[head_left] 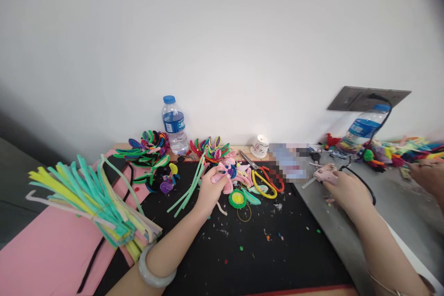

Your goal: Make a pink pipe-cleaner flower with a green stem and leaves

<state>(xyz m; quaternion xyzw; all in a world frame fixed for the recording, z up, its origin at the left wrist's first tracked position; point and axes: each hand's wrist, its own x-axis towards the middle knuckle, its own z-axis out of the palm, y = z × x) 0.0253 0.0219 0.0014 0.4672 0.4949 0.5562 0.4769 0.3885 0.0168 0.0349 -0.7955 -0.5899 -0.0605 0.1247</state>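
Note:
My left hand (208,194) is closed, pinching a pink pipe-cleaner flower (227,189) with a purple and blue centre. Around it lie more pink petals, a round green and yellow pipe-cleaner piece (237,199) and a few light green stems (187,189). Over on the grey surface at the right, my right hand (348,192) wraps round a pink hot glue gun (326,175), whose clear glue stick shows at its left. Scissors with red and yellow handles (263,182) lie between the two hands.
A large bundle of green and yellow pipe cleaners (93,203) lies at left on pink card (45,249). Water bottles (175,127) and a paper cup (260,146) stand by the wall. A black cord (381,125) runs from the socket plate (350,98). Another person's hand (428,175) is at far right.

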